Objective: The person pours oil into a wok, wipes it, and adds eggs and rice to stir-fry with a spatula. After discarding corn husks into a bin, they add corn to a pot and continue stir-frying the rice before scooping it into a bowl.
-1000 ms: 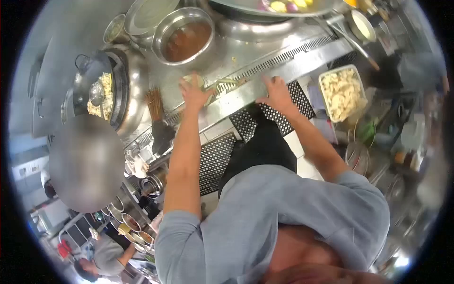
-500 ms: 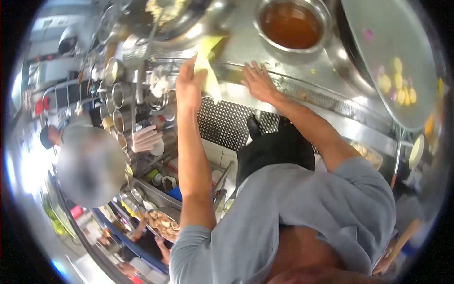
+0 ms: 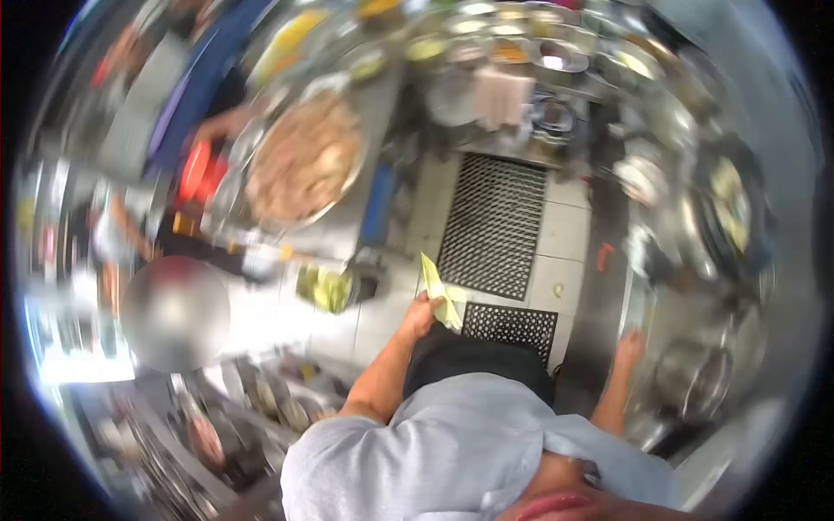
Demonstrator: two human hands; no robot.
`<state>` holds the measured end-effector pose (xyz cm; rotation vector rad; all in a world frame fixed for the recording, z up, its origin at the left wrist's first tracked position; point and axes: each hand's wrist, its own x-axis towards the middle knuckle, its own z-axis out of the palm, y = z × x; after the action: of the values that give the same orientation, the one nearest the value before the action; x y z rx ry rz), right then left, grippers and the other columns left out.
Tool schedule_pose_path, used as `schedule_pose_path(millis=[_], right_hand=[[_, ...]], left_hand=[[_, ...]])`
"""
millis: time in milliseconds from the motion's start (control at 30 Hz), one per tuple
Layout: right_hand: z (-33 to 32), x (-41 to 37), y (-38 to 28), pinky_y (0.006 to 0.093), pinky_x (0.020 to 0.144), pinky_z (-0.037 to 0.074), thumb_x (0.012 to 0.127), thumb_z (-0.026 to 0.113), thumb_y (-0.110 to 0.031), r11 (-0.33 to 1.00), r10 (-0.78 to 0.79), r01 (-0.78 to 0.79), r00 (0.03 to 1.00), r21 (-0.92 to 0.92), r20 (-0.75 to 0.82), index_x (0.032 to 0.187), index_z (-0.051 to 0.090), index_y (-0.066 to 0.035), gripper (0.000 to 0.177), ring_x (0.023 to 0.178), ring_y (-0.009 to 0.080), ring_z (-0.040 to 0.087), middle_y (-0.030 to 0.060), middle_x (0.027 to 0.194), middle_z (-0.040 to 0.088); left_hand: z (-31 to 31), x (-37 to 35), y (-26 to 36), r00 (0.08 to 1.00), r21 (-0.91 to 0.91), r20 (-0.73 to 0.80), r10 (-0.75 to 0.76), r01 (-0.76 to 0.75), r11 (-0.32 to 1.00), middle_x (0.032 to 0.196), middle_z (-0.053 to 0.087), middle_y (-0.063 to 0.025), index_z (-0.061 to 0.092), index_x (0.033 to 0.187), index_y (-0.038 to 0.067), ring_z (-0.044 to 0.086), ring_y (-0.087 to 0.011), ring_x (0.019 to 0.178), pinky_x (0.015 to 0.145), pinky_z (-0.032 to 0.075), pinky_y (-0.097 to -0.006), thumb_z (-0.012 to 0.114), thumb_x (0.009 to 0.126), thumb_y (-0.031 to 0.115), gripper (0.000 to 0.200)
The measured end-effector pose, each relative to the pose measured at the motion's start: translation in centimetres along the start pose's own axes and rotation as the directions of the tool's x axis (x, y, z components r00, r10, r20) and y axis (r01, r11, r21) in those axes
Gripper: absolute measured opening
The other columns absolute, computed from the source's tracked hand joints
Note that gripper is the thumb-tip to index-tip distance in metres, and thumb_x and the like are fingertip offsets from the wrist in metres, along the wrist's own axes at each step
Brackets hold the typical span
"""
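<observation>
My left hand (image 3: 420,314) is closed on a thin yellow-green cloth (image 3: 446,298), which hangs in loose folds in front of my body, above the floor. My right hand (image 3: 631,345) is at the edge of the steel counter (image 3: 591,295) on the right; its fingers are too small and smeared to make out. Close to it stands a round metal bowl (image 3: 692,379).
A large pan of pale brown food (image 3: 306,161) stands on the counter at left. A bin with green stuff (image 3: 328,288) is on the floor. Black perforated mats (image 3: 495,226) cover the tiles ahead. A wok (image 3: 725,208) is at right. Co-workers' arms (image 3: 130,226) show at far left.
My view has swung left, away from the counter. My left hand has moved off the countertop with the cloth. The right hand has gone from lying flat on the counter to its edge.
</observation>
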<state>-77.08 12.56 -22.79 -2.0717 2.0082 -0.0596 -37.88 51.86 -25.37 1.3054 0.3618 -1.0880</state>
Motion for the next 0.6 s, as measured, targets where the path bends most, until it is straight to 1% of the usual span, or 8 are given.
schedule_pose_path(millis=[67, 133, 200, 300, 400, 533, 567, 600], right_hand=[[-1.4, 1.6, 1.3, 0.0458, 0.098, 0.041, 0.099, 0.036, -0.034, 0.925, -0.153, 0.108, 0.983, -0.363, -0.097, 0.129, 0.045, 0.007, 0.052, 0.114, 0.0411, 0.051, 0.0272, 0.126, 0.051], [-3.0, 2.2, 1.7, 0.0446, 0.099, 0.04, 0.099, 0.035, -0.03, 0.967, -0.039, 0.008, 0.992, -0.256, -0.118, 0.13, 0.043, 0.007, 0.049, 0.117, 0.0355, 0.051, 0.0254, 0.128, 0.05], [-3.4, 5.2, 5.3, 0.0433, 0.1, 0.04, 0.097, 0.039, -0.023, 0.325, -0.257, 0.211, 0.958, -0.922, 0.128, 0.13, 0.044, 0.005, 0.043, 0.119, 0.0332, 0.05, 0.0227, 0.13, 0.05], [-9.0, 2.2, 1.9, 0.0429, 0.1, 0.04, 0.092, 0.045, -0.016, -0.203, -0.299, 0.433, 0.827, -0.878, 0.477, 0.123, 0.05, 0.005, 0.038, 0.118, 0.0344, 0.05, 0.0236, 0.128, 0.05], [-10.6, 4.8, 2.9, 0.044, 0.098, 0.04, 0.089, 0.046, -0.014, 0.163, -0.305, 0.585, 0.796, -0.795, 0.523, 0.118, 0.054, 0.007, 0.036, 0.115, 0.0367, 0.051, 0.0264, 0.123, 0.052], [-5.8, 7.5, 7.6, 0.0452, 0.092, 0.042, 0.088, 0.048, -0.017, 0.513, -0.285, 0.545, 0.837, -0.663, 0.467, 0.113, 0.057, 0.008, 0.037, 0.106, 0.038, 0.055, 0.0279, 0.115, 0.056], [-3.6, 8.2, 9.0, 0.0452, 0.087, 0.044, 0.089, 0.047, -0.023, 0.508, -0.277, 0.515, 0.856, -0.69, 0.436, 0.114, 0.056, 0.008, 0.04, 0.101, 0.0369, 0.058, 0.0266, 0.111, 0.059], [-1.4, 9.1, 10.4, 0.0451, 0.083, 0.046, 0.09, 0.046, -0.028, 0.503, -0.269, 0.485, 0.875, -0.716, 0.403, 0.114, 0.056, 0.007, 0.043, 0.095, 0.0359, 0.061, 0.0253, 0.106, 0.061]], left_hand=[[-5.8, -1.8, -3.9, 0.963, -0.153, -0.269, -0.018, -0.025, 0.988, 0.106, 0.062, -0.0079, 0.054, 0.117, 0.006, 0.061, -0.0212, 0.094, 0.074, 0.051, -0.0377, 0.063, 0.083, 0.014, 0.037], [-13.3, -2.2, -8.1, 0.892, -0.235, -0.452, 0.008, -0.128, 0.964, 0.107, 0.061, -0.0082, 0.054, 0.118, 0.007, 0.06, -0.0243, 0.094, 0.074, 0.048, -0.0404, 0.064, 0.082, 0.021, 0.041], [-18.9, -2.6, -8.8, 0.79, -0.426, -0.611, -0.045, -0.281, 0.86, 0.114, 0.056, -0.0069, 0.052, 0.12, 0.01, 0.052, -0.0233, 0.104, 0.08, 0.046, -0.0449, 0.062, 0.083, 0.023, 0.041], [-23.9, -4.1, -4.2, 0.636, -0.511, -0.765, -0.098, -0.508, 0.694, 0.116, 0.053, -0.0064, 0.05, 0.121, 0.01, 0.049, -0.0229, 0.105, 0.082, 0.047, -0.0453, 0.063, 0.085, 0.019, 0.04], [-28.2, -1.0, 0.7, 0.629, -0.405, -0.774, 0.072, -0.579, 0.708, 0.118, 0.054, -0.0092, 0.048, 0.123, 0.005, 0.051, -0.0248, 0.105, 0.081, 0.048, -0.0458, 0.066, 0.084, 0.02, 0.046], [-36.9, 3.0, -2.8, 0.57, -0.17, -0.791, -0.22, 0.14, 0.975, 0.129, 0.051, -0.0208, 0.035, 0.132, -0.008, 0.054, -0.0339, 0.108, 0.088, 0.047, -0.0431, 0.076, 0.073, 0.036, 0.084], [-36.2, 3.8, -0.4, 0.537, -0.005, -0.827, -0.167, 0.291, 0.957, 0.118, 0.058, -0.0218, 0.049, 0.12, -0.007, 0.058, -0.0319, 0.101, 0.084, 0.047, -0.0438, 0.071, 0.076, 0.042, 0.07], [-40.4, 5.4, -4.8, 0.756, 0.595, -0.634, 0.163, 0.342, 0.727, 0.095, 0.065, -0.0216, 0.064, 0.097, -0.003, 0.062, -0.0309, 0.087, 0.076, 0.048, -0.0431, 0.065, 0.078, 0.047, 0.055]])
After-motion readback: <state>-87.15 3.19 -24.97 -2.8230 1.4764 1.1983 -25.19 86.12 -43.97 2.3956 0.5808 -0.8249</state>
